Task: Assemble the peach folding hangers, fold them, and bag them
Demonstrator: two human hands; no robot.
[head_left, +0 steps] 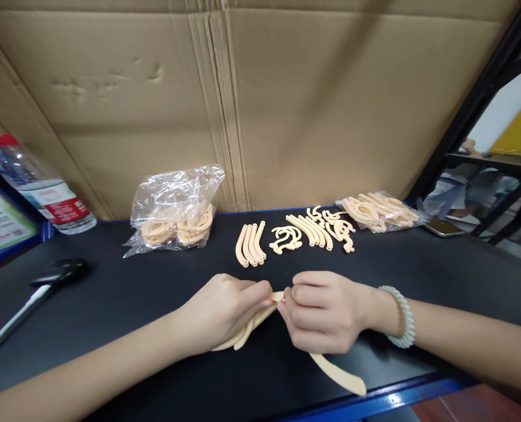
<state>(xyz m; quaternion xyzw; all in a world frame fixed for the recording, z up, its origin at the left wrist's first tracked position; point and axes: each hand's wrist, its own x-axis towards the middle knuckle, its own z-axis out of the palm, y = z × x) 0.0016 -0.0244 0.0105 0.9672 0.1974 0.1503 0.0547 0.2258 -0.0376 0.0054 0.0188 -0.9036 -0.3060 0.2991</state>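
Note:
My left hand (231,305) is closed on several flat, curved, cream pieces (250,333) that look like folding hanger arms; their ends stick out below the fingers. Facing it, my right hand (324,310) is closed too, its fingertips pinching the small end (278,296) that shows between both hands. Another curved hanger arm (339,376) emerges from beneath the right hand and points toward the table's front edge. How these pieces join is hidden by my fingers. Beyond the hands lie a row of curved arms (250,243) and a pile of thinner curved parts (286,239).
Farther right are more arms (310,230), small hook-shaped parts (337,225), a filled plastic bag (378,211) and a phone (443,226). Another bag (174,211) stands at the back left. A bottle (53,196) and a black device with a white cable (60,272) are at left. Cardboard (308,99) walls the back.

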